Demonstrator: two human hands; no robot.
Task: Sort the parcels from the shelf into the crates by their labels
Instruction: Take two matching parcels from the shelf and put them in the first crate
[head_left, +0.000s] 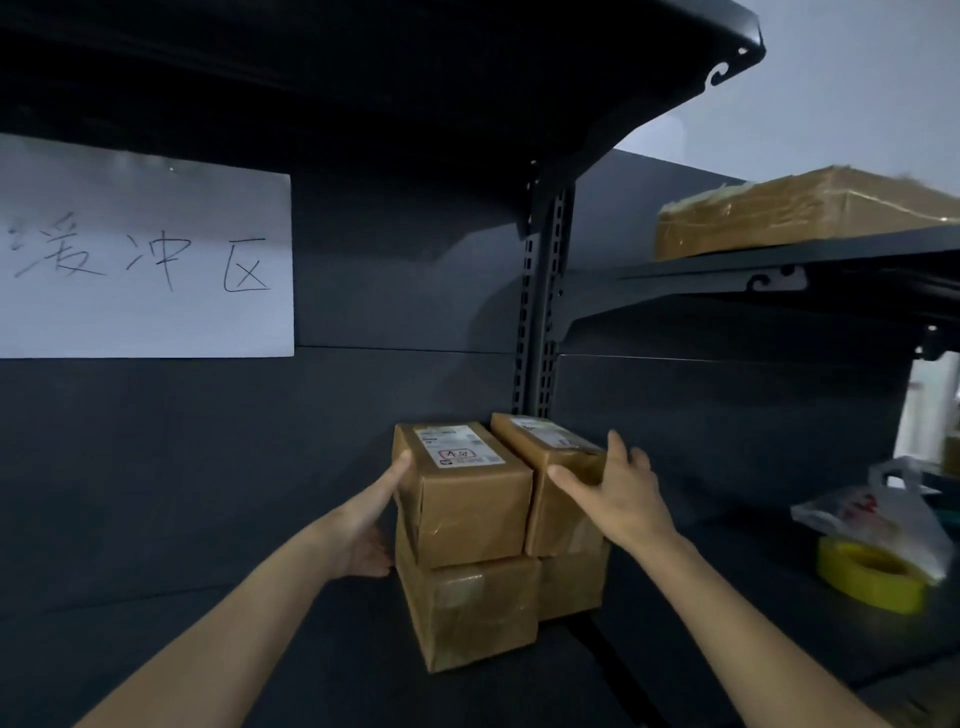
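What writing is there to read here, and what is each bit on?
"缓冲区": handwritten on the white paper sheet on the back wall.
"A": seemingly starts a red-framed mark on the left top box label; rest unclear, print too small.
Unreadable, blurred: right top box label.
Unreadable: red print on the plastic bag.

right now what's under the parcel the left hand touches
A second brown parcel, resting on the shelf. Its top face, and any label there, is covered.
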